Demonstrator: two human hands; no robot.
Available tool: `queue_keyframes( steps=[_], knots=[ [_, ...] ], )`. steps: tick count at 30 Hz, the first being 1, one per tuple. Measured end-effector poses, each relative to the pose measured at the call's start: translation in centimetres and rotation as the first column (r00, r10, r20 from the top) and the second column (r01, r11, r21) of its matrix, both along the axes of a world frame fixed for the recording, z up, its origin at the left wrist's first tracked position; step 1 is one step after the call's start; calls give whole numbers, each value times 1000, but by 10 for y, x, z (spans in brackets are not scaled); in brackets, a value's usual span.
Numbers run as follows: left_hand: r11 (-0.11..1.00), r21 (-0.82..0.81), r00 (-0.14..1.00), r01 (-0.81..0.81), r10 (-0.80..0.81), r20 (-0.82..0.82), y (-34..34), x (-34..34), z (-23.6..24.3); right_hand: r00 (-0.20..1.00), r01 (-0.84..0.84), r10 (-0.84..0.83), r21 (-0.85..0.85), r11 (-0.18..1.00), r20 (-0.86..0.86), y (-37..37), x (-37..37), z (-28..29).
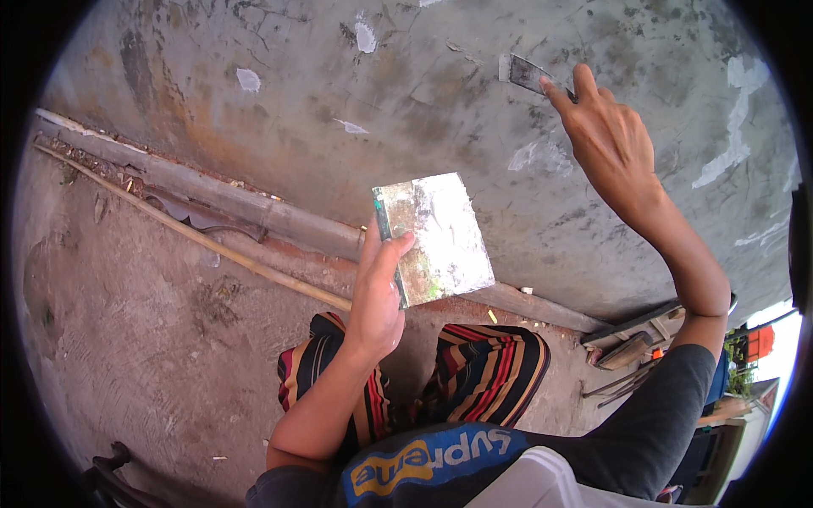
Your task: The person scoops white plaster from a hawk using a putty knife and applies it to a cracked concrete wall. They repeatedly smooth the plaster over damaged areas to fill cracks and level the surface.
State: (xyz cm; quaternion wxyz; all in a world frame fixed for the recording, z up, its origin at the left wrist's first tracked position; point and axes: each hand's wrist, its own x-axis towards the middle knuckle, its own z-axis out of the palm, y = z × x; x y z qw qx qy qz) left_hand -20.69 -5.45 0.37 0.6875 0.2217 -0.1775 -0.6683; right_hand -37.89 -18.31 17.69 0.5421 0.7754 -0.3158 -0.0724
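My right hand (pixel 605 127) is stretched up to the grey wall (pixel 423 110) and grips a putty knife (pixel 527 74). The knife's dark blade lies against the wall, with a small white smear at its edge. My left hand (pixel 378 288) holds a flat rectangular board (pixel 402 245) in front of me by its left edge, thumb on top. White paste (pixel 445 224) covers much of the board's right part. Several white patches mark the wall, among them a small one (pixel 248 80) at the left and a long streak (pixel 732 127) at the right.
A concrete ledge (pixel 212 190) runs along the foot of the wall. On the dirt floor (pixel 127 322) a long bamboo pole (pixel 229 254) lies slantwise at the left. Wooden pieces (pixel 627 349) lie at the right, and an orange container (pixel 760 343) stands farther off.
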Motion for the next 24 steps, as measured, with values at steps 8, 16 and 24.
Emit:
queue_keyframes(
  steps=[8, 16, 24],
  knots=[
    [1000, 6, 1000, -14, 14, 7, 2, 0, 2, 989, -58, 49, 62, 996, 143, -2, 0, -12],
    [1000, -5, 1000, -8, 8, 2, 6, 4, 4, 986, 98, -98, 6, 995, 135, 12, -2, -4],
    [1000, -16, 1000, 10, -10, -6, 8, 0, 6, 997, -52, 52, -10, 999, 59, -5, -5, -5]
  ],
)
